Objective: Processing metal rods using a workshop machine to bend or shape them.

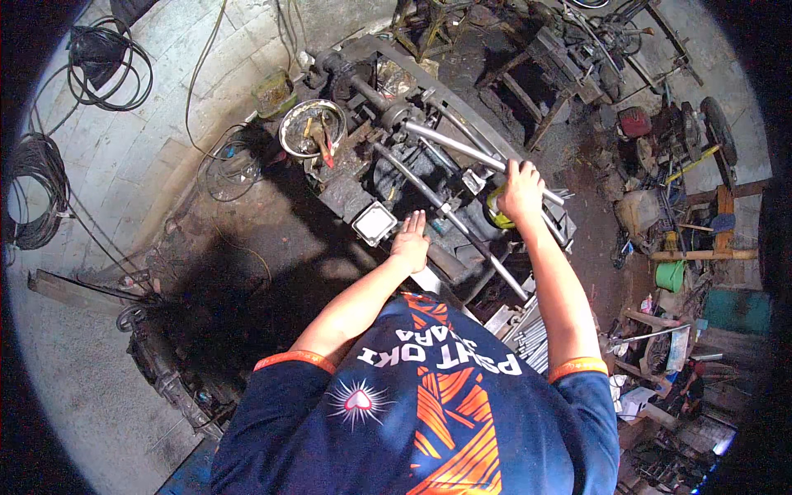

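Observation:
My right hand (522,190) is closed on a yellow-green power tool (497,213), held against the shiny metal tubes (450,142) of a frame lying across a dark, cluttered workbench (346,198). Flat on the bench edge rests my left hand (411,241), fingers together and holding nothing, right beside a small white square box (375,223). More tubes run under both hands toward the lower right.
A round metal bowl (312,128) with tools stands at the bench's far left end. Coiled black cables (107,58) hang on the tiled wall. Metal rods (535,334) lie stacked at lower right. A green bucket (670,275) and scrap fill the right side.

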`<state>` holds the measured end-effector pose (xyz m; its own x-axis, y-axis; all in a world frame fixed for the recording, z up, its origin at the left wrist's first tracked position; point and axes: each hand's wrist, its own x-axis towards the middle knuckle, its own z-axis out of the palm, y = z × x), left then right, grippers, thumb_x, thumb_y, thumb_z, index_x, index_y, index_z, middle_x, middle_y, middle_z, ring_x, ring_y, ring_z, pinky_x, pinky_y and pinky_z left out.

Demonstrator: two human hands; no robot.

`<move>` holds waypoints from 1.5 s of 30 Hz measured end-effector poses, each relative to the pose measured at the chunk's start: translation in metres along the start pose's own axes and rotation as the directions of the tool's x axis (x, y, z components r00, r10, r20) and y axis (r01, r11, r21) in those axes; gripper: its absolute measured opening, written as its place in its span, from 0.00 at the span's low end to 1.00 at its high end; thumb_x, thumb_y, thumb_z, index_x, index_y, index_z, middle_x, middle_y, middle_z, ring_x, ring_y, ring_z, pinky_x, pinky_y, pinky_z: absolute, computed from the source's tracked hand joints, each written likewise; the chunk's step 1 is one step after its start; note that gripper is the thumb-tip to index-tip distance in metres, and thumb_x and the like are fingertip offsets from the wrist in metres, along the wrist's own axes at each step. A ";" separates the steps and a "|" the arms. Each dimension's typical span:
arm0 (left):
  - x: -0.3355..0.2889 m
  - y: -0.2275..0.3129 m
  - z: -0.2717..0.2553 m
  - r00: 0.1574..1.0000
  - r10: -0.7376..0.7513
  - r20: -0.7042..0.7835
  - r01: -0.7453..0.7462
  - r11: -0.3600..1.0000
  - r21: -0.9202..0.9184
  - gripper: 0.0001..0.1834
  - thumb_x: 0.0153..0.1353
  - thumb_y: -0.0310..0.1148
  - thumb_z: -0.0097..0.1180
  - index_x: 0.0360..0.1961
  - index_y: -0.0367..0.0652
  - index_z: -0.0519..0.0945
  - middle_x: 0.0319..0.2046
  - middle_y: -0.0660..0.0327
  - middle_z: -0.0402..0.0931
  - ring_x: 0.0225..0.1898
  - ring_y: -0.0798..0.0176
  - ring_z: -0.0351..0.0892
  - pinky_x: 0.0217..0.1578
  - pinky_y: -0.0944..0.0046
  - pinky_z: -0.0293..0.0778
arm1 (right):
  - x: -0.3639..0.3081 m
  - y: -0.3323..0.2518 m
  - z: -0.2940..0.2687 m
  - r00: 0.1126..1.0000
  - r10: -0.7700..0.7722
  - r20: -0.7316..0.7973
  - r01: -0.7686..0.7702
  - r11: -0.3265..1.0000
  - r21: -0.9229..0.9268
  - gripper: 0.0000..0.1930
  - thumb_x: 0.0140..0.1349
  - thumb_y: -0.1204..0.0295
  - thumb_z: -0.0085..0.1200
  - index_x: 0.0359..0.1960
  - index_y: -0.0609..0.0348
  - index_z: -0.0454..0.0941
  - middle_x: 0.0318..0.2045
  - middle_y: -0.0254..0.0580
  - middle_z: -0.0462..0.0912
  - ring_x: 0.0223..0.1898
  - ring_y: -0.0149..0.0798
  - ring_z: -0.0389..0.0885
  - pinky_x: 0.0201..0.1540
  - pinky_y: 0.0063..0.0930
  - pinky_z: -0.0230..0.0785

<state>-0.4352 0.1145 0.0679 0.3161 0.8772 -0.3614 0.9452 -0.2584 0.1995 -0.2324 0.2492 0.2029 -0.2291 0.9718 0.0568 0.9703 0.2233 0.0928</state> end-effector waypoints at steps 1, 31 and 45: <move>0.000 0.000 0.000 1.000 0.001 -0.001 -0.001 1.000 0.000 0.25 0.49 0.40 0.61 0.48 0.38 0.78 0.70 0.39 0.39 0.72 0.43 0.38 0.71 0.52 0.39 | 0.000 0.000 0.000 1.000 0.003 0.002 -0.003 1.000 -0.001 0.33 0.44 0.75 0.58 0.57 0.57 0.64 0.51 0.57 0.68 0.51 0.57 0.69 0.53 0.52 0.63; 0.001 0.001 0.001 1.000 -0.006 -0.013 0.006 1.000 0.009 0.26 0.49 0.40 0.61 0.49 0.39 0.77 0.70 0.39 0.40 0.72 0.43 0.39 0.70 0.51 0.40 | -0.001 0.001 0.004 0.998 -0.009 -0.065 0.008 1.000 -0.012 0.34 0.42 0.75 0.59 0.57 0.56 0.64 0.46 0.53 0.69 0.50 0.56 0.70 0.52 0.51 0.64; 0.001 0.000 0.005 1.000 -0.003 -0.022 0.003 1.000 0.006 0.26 0.49 0.42 0.61 0.49 0.39 0.78 0.70 0.39 0.39 0.72 0.43 0.38 0.70 0.51 0.39 | -0.003 0.004 0.004 0.999 0.000 -0.042 0.000 1.000 0.005 0.33 0.43 0.75 0.57 0.57 0.56 0.66 0.50 0.56 0.68 0.50 0.57 0.69 0.55 0.50 0.62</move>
<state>-0.4343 0.1133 0.0635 0.3112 0.8867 -0.3419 0.9468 -0.2581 0.1924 -0.2278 0.2476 0.1993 -0.2318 0.9677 0.0989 0.9707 0.2235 0.0879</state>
